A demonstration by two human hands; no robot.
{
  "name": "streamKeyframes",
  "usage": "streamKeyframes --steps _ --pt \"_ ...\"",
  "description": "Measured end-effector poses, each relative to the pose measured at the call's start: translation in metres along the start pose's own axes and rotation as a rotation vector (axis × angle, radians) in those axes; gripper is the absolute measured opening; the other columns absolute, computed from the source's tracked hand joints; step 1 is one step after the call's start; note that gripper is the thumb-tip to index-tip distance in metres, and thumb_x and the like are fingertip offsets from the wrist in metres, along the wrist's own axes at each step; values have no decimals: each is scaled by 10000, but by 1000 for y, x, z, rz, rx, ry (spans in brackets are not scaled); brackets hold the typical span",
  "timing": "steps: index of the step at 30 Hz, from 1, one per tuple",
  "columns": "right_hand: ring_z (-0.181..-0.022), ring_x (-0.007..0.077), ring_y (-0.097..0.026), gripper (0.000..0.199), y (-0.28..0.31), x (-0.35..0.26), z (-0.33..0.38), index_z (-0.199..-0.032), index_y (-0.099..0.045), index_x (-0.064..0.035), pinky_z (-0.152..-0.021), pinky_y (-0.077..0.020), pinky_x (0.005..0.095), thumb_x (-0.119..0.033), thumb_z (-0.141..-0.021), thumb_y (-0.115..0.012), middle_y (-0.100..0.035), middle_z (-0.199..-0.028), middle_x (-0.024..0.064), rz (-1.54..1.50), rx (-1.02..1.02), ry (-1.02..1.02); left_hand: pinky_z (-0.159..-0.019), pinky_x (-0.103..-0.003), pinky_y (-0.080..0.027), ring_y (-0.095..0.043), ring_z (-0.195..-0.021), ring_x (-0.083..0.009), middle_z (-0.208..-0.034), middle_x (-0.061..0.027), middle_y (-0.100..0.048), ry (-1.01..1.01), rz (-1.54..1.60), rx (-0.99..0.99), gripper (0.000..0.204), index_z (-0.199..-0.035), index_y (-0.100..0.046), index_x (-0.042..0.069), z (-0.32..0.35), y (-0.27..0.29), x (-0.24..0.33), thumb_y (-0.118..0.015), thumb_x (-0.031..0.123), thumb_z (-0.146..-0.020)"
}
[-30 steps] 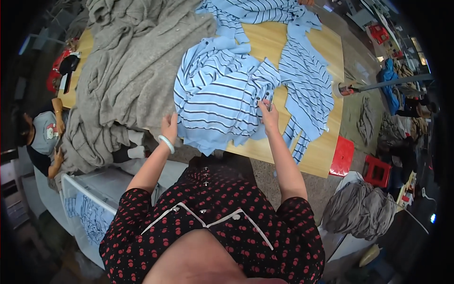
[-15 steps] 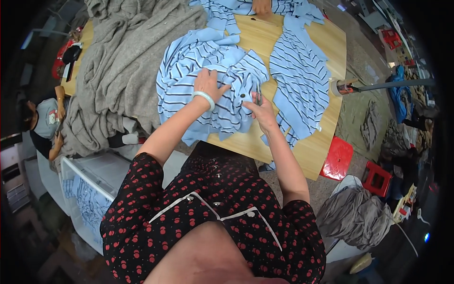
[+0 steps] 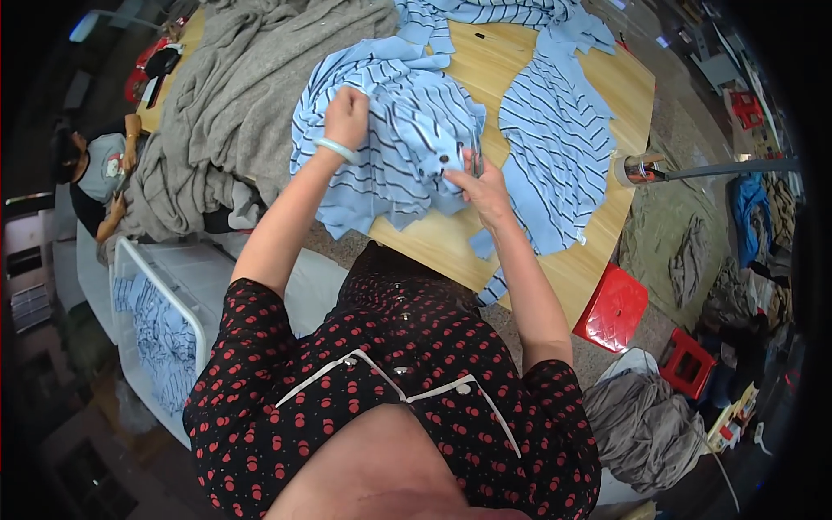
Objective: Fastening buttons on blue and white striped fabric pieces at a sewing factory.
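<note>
Pale-blue knitted fabric with dark narrow stripes, gathered as a rumpled garment (image 3: 394, 186), is spread on the light wood-grain table (image 3: 425, 247) directly before the person, between a heaped grey woolly cloth (image 3: 260, 100) and a second flat blue striped piece (image 3: 555, 165). By the bare right hand (image 3: 487, 189), a slim, dark-metal pointed tool (image 3: 477, 159), much like thread snips, is held, with the thumb laid at the garment's edge beside a small dark round button (image 3: 445, 159). Whether its blades are parted cannot be told. The fingers of the left hand (image 3: 347, 117), worn with a pale smooth bangle (image 3: 336, 150), are curled inward over the garment; whether cloth or thread is pinched there cannot be made out.

With the points so near the button, the knit could be nicked if a fold were caught between the blades, or the button's stitching could be severed by mistake. If the cloth were tugged hard by the left hand, the edge could be jerked onto the tool. The flat piece could also be dragged askew by the right forearm, since its lower end lies close by.
</note>
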State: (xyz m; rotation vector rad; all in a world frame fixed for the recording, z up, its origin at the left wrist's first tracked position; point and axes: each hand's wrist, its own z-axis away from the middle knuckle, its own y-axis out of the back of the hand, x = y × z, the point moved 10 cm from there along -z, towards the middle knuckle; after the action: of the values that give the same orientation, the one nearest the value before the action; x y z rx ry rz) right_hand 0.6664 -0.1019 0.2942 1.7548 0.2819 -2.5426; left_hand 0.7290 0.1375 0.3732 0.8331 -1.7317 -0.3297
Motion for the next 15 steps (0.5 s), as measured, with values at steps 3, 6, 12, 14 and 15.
streamKeyframes --steps 3,6,12,14,15 --pt "-523 28 -423 412 3 -60 -7 -992 -533 -26 -426 -321 174 -165 -639 -693 -522 -709 -39 76 30 192 -595 -229 -369 -454 -635 -106 -685 -3 -504 161 415 14 139 -752 -501 30 -5 39 15 -470 155 -804" --pt "-562 29 -466 394 -1 -131 -7 -1021 -532 -34 -466 -352 164 -149 -670 -669 -569 -766 -10 144 31 417 -629 -192 -335 -417 -669 -65 -719 22 -481 259 876 46 107 -765 -513 41 1 74 52 -475 130 -812" --pt "-683 66 -541 355 13 -140 -32 -1014 -538 -25 -604 -425 207 -167 -704 -637 -594 -820 16 338 250 559 -635 -233 -368 -454 -694 -91 -744 -22 -516 564 660 181 119 -744 -533 9 36 76 -142 -488 114 -775" --pt "-743 101 -548 315 22 -97 -35 -981 -560 -29 -688 -428 237 -184 -713 -619 -594 -832 41 531 336 438 -601 -260 -384 -477 -665 -113 -726 -52 -536 651 349 143 143 -717 -532 -2 59 69 -198 -491 127 -762" --pt "-758 111 -545 297 24 -72 -31 -960 -567 -28 -704 -424 244 -188 -714 -614 -592 -830 51 503 299 381 -582 -281 -393 -493 -643 -136 -713 -75 -549 682 224 153 156 -706 -530 -8 73 66 -185 -492 135 -757"
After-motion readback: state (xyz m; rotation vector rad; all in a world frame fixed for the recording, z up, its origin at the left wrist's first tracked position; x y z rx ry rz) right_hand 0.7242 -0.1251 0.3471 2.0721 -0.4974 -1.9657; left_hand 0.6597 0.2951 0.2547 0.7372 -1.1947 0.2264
